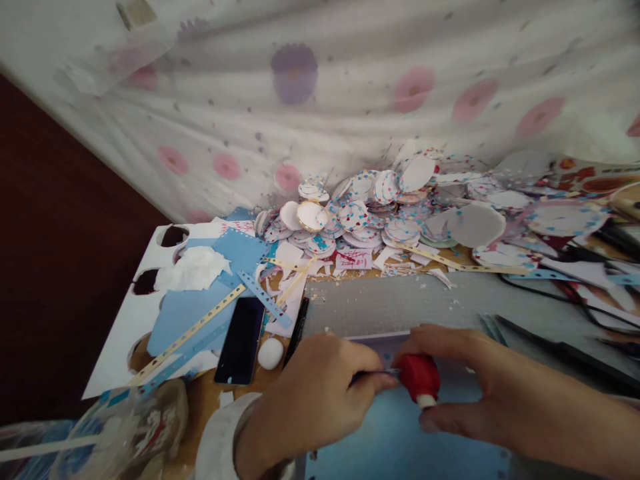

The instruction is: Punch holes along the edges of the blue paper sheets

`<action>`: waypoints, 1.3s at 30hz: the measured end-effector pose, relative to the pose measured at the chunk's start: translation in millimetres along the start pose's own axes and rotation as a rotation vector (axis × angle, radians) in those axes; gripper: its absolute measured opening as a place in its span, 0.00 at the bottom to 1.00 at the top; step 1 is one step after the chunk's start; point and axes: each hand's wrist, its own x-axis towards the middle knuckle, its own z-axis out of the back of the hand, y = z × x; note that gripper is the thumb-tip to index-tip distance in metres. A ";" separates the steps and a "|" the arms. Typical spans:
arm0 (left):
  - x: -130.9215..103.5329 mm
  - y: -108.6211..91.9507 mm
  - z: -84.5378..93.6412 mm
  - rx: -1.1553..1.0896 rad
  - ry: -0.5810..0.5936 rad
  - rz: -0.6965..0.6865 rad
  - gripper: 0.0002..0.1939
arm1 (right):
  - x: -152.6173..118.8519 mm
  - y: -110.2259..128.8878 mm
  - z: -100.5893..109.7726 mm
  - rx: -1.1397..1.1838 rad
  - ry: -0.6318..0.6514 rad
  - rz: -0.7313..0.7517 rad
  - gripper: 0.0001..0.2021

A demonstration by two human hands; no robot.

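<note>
A small red piece [419, 375] with a white end is in front of the person, above a light blue sheet [395, 443]. The right hand [503, 387] pinches it between the fingers and the thumb, and the thumb is at the white end. The left hand [320, 380] is closed, and its thumb and forefinger pinch a thin tool [361, 376], which points to the side of the red piece; whether its tip touches I cannot tell exactly.

Behind the hands lies a grey mat [380, 303], with small paper scraps on it. To the right, a long black tool [565, 348] lies on the mat. Just beside the left hand there are a black pen [297, 331], a white round object [271, 353] and a dark phone [241, 340], one next to the other.

Farther left on the table [204, 408] is a white sheet [114, 343] with round holes, partly covered by blue paper [183, 313] and a cream strip [197, 323]. At the back, many paper discs [353, 217] are heaped before a flowered curtain [340, 107].
</note>
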 end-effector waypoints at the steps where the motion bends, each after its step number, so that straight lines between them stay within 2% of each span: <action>1: -0.1 0.3 0.1 -0.011 0.006 0.002 0.13 | 0.3 -1.8 -1.2 0.008 -0.012 0.000 0.10; 5: -0.3 1.7 0.3 -0.033 -0.002 0.012 0.14 | -3.5 -5.6 -3.9 0.003 -0.159 0.200 0.07; 8: -0.3 2.9 -0.1 -0.039 -0.009 0.003 0.14 | -6.5 -3.6 -3.6 -0.124 -0.236 0.384 0.01; 12: 0.6 3.4 -1.2 -0.042 -0.010 -0.001 0.16 | -4.4 0.0 -3.7 -0.263 -0.297 0.505 0.06; 17: 0.2 6.3 -0.7 0.002 0.004 -0.008 0.16 | -0.3 1.3 -5.0 -0.280 -0.279 0.528 0.08; 20: -4.3 12.0 0.4 0.028 0.007 -0.065 0.13 | -0.7 -0.4 -6.9 -0.276 -0.265 0.520 0.08; 21: -6.1 13.4 0.6 0.030 -0.005 -0.092 0.15 | -0.7 -1.5 -7.9 -0.275 -0.258 0.504 0.07; 24: -7.3 12.2 -0.8 0.106 -0.056 -0.164 0.30 | 0.3 -5.2 -10.9 -0.275 -0.203 0.452 0.06; 27: 1.0 3.4 -6.9 0.262 -0.025 -0.178 0.35 | 2.3 -6.3 -12.8 -0.274 -0.145 0.407 0.03; 31: 18.7 -2.1 -19.0 0.338 0.083 -0.201 0.31 | 3.6 -1.8 -14.1 -0.312 -0.086 0.371 0.06; 34: 25.1 2.7 -24.8 0.316 0.090 -0.221 0.29 | 1.8 0.1 -17.0 -0.342 -0.095 0.363 0.07; 39: 20.3 7.1 -26.7 0.191 0.069 -0.224 0.24 | -4.5 -4.6 -23.4 -0.284 -0.161 0.409 0.06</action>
